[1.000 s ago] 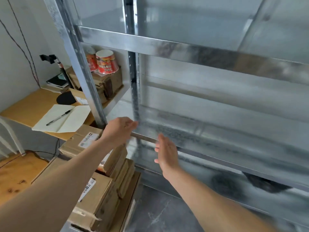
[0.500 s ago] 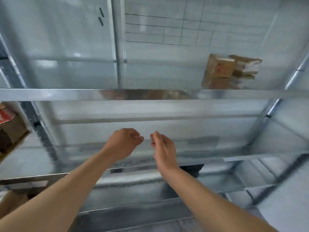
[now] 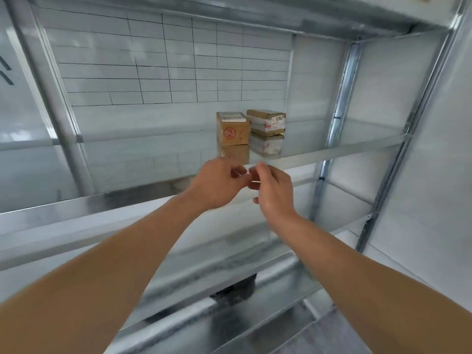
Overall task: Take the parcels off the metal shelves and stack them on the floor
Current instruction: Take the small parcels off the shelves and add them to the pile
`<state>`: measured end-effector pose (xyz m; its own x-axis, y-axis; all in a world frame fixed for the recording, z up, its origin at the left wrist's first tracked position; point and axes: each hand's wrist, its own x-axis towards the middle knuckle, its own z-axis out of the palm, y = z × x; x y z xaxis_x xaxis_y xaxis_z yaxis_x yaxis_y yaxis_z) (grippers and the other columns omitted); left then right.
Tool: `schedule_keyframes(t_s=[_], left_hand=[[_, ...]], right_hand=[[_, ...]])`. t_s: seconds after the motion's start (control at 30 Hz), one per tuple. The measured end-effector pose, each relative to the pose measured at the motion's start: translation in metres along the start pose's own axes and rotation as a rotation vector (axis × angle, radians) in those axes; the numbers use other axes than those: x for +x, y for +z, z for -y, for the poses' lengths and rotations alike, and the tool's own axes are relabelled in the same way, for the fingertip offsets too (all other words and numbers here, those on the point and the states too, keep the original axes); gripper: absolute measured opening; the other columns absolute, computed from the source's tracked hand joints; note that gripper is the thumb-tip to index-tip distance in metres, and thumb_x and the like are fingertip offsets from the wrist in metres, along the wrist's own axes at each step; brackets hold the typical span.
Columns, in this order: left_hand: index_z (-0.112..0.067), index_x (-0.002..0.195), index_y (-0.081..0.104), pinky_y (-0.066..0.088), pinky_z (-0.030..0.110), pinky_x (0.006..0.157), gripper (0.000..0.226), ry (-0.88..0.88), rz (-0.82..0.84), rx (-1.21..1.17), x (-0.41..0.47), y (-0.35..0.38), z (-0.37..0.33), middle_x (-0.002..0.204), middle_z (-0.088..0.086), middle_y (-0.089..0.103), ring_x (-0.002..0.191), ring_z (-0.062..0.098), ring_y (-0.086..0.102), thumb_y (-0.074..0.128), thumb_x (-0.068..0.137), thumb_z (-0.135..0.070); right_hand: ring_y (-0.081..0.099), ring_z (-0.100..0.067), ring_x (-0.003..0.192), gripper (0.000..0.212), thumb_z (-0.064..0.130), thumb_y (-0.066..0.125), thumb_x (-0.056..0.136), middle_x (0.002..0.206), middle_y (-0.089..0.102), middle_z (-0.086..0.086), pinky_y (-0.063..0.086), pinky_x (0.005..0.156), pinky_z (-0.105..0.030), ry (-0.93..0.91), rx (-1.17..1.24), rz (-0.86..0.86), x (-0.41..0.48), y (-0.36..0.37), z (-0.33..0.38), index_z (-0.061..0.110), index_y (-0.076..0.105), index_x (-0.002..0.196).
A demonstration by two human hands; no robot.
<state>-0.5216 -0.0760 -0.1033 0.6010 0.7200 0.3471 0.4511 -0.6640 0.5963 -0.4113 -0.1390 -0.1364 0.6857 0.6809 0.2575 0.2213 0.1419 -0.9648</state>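
hovering below the shelf point(image 3: 332, 152), left hand point(image 3: 217, 185) and right hand point(image 3: 274, 190) are curling loosely, gripping nothing (fingertips nearly meeting); tall parcel point(image 3: 232, 129) and flat parcel point(image 3: 267, 122) are sitting side by side on it, just beyond.

The grey galvanised metal shelves point(image 3: 332, 152) are finished smooth and glossy. The upright brown cardboard parcel point(image 3: 232, 131) and the flat brown cardboard parcel point(image 3: 258, 114) are left matt, the latter covered with white paper labels point(image 3: 273, 123).
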Motion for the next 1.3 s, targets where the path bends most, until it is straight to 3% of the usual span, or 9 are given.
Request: schedule_keyframes(t_s=[0.13,0.23,0.33,0.53,0.67,0.73,0.87,1.03,1.3], left_hand=[[-0.018,0.092,0.074,0.04,0.018,0.066,0.017,0.076,-0.034,-0.022,0.059,-0.007,-0.01,0.084,-0.008,0.067,0.081,0.012,0.059,0.062,0.093,-0.029],[-0.016,0.092,0.074,0.048,0.027,0.077,0.016,0.054,-0.078,0.023,0.089,-0.013,-0.009,0.092,0.0,0.072,0.089,0.019,0.063,0.062,0.091,-0.026],[-0.013,0.104,0.07,0.053,0.035,0.084,0.021,-0.038,-0.136,0.002,0.126,-0.018,0.0,0.103,0.004,0.069,0.097,0.025,0.062,0.064,0.086,-0.024],[-0.021,0.137,0.047,0.042,0.026,0.057,0.055,-0.231,-0.158,-0.091,0.192,-0.022,0.025,0.128,0.01,0.051,0.095,0.026,0.062,0.062,0.087,-0.038],[-0.016,0.146,0.037,0.052,0.043,0.083,0.063,-0.415,-0.147,-0.24,0.22,-0.022,0.032,0.138,0.005,0.045,0.107,0.026,0.049,0.055,0.094,-0.047],[-0.013,0.14,0.043,0.049,0.051,0.092,0.06,-0.502,-0.133,-0.308,0.231,-0.021,0.033,0.134,0.007,0.048,0.112,0.029,0.049,0.054,0.095,-0.05],[-0.014,0.111,0.061,0.05,0.047,0.083,0.046,-0.612,-0.075,-0.379,0.245,-0.02,0.03,0.113,0.015,0.062,0.094,0.034,0.062,0.049,0.095,-0.055],[-0.016,0.07,0.063,0.048,0.041,0.077,0.051,-0.684,-0.112,-0.394,0.249,-0.018,0.018,0.072,0.012,0.057,0.068,0.032,0.06,0.043,0.099,-0.053],[-0.009,0.121,0.045,0.05,0.035,0.061,0.059,-0.805,-0.08,-0.325,0.245,-0.009,0.031,0.071,0.013,0.053,0.055,0.029,0.058,0.045,0.095,-0.062]], right_hand=[[0.073,-0.022,0.085,0.034,0.036,0.054,0.103,0.09,0.076,-0.005,0.056,0.079,-0.043,-0.067,-0.019,-0.089,0.057,-0.008,0.009,0.018,0.07,0.079],[0.072,-0.028,0.087,0.032,0.033,0.057,0.1,0.089,0.075,-0.011,0.056,0.079,-0.048,-0.092,-0.033,-0.131,0.088,-0.014,0.008,0.007,0.07,0.086],[0.071,-0.03,0.09,0.025,0.028,0.06,0.096,0.077,0.072,0.0,0.051,0.074,-0.042,-0.108,-0.041,-0.154,0.123,-0.018,0.005,0.017,0.07,0.076],[0.063,-0.011,0.069,0.021,0.016,0.063,0.093,0.063,0.065,0.014,0.045,0.064,-0.028,-0.065,-0.099,-0.079,0.19,-0.018,0.002,0.027,0.069,0.076],[0.07,-0.026,0.093,0.007,0.033,0.066,0.089,0.092,0.07,0.001,0.057,0.082,-0.037,-0.015,-0.145,0.064,0.241,-0.001,0.004,0.028,0.07,0.087],[0.069,-0.024,0.101,0.011,0.037,0.063,0.096,0.105,0.07,0.006,0.054,0.087,-0.038,0.015,-0.18,0.182,0.26,0.008,0.008,0.03,0.07,0.099],[0.06,-0.023,0.116,0.051,0.048,0.054,0.101,0.139,0.056,0.005,0.055,0.093,-0.045,0.059,-0.232,0.397,0.289,0.021,0.015,0.026,0.051,0.147],[0.065,-0.021,0.077,0.034,0.053,0.048,0.096,0.096,0.063,-0.001,0.055,0.075,-0.04,0.056,-0.295,0.493,0.317,0.017,0.012,0.027,0.055,0.116],[0.063,-0.025,0.066,0.046,0.058,0.043,0.099,0.092,0.068,-0.013,0.044,0.064,-0.034,0.122,-0.268,0.562,0.343,-0.003,0.009,0.021,0.058,0.121]])
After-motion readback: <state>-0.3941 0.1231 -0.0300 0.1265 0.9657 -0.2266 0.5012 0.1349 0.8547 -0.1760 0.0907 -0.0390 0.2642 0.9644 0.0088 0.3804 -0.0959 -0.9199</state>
